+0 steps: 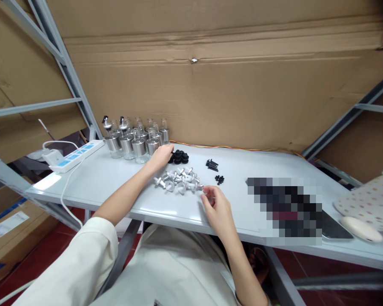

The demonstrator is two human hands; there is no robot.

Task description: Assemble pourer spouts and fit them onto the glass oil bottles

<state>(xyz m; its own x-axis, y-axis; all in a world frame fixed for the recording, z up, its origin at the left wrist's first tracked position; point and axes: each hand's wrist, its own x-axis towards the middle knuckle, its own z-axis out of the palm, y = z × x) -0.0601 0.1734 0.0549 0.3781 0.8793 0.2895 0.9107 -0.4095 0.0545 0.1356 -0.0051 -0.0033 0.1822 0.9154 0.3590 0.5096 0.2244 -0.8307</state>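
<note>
My left hand (162,156) reaches over the table to a cluster of black ring-shaped stoppers (178,157). Its fingers are bent closed on a black stopper at the cluster's left edge, which they partly cover. In front of the cluster lies a loose heap of silver pour spouts (180,180) with whitish stems. At the heap's right edge my right hand (217,206) is curved, thumb and forefinger apart, with nothing clearly visible between them. Beyond my left hand stand several glass bottles (139,148) with steel sleeves; two carry pour spouts with black caps (121,122).
Small black sticks (212,165) and tiny black pieces (219,179) lie right of the stoppers. A white power strip (78,156) with a cable is at the left. A blurred-out dark item (285,208), a cream oval object (361,228) and a dotted pouch (367,199) are at the right.
</note>
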